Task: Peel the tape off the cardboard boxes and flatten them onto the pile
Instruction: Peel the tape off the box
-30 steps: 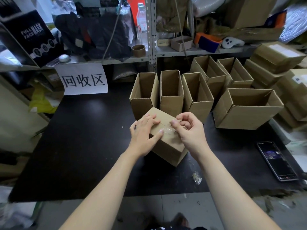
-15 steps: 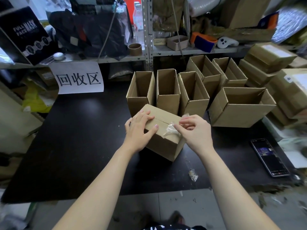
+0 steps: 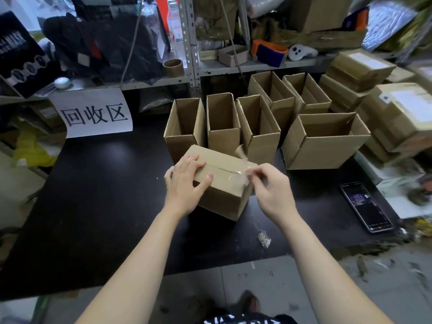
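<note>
You have the sealed box [image 3: 219, 183] at the middle of the black table [image 3: 93, 195], towards its near edge and turned at an angle. Your left hand [image 3: 184, 183] grips its left end, fingers curled over the top and thumb lying by the near top edge. Your right hand [image 3: 271, 190] pinches the clear tape [image 3: 236, 177] at the right end of the top seam, thumb and fingertips closed on it. The strip looks lifted only at that end, and the rest lies flat along the seam.

Judging by the layout, you are early in the job. 6 open boxes [image 3: 325, 150] stand upright just beyond the sealed box, but none is flattened. A stack of taped boxes [image 3: 360, 69] waits at the far right. This tape has to come off, and all the flattening is left.

No pile of flattened cardboard shows anywhere in view. The tape is transparent and blurred, so where it ends is hard to tell. A pale wisp above the box's far right corner may be its loose tail. The box's underside is hidden. A tape scrap [image 3: 264, 239] lies on the table by your right forearm, and a phone [image 3: 364, 206] sits further right.
</note>
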Demonstrator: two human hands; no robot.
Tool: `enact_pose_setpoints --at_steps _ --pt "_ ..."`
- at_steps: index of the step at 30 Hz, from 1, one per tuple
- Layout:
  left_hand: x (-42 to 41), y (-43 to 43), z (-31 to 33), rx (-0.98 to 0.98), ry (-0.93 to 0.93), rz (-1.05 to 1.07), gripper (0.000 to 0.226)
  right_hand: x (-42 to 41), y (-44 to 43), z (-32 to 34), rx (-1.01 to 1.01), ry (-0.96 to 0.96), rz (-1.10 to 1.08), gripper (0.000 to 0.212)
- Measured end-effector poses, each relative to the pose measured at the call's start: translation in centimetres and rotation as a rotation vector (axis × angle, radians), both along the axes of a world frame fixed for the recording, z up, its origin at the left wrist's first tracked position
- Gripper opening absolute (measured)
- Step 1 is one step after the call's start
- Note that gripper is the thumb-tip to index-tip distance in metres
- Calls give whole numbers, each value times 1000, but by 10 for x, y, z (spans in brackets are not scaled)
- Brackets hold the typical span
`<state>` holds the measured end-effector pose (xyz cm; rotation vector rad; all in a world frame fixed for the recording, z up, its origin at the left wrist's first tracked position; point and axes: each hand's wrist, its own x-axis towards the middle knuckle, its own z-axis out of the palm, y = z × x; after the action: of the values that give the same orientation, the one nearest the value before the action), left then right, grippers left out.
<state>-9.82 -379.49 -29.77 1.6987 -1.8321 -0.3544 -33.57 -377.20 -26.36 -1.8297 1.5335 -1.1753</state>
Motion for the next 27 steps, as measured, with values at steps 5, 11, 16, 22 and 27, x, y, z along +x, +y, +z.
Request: enact_pose_setpoints --at_steps 5,11,16,22,27 --pt "-9 -6 0 4 -14 38 37 -26 2 3 319 -674 -245 18" --pt "-9 -2 -4 -4 -28 40 39 -20 9 -3 497 -951 -170 39" --pt "-11 0 -5 2 -22 50 38 -12 7 2 588 -1179 14 41" --pt "-9 2 -4 18 -15 43 39 -6 7 -5 502 -749 29 43" --pt "-10 1 -3 21 -19 47 39 -4 2 -6 298 -304 18 28"
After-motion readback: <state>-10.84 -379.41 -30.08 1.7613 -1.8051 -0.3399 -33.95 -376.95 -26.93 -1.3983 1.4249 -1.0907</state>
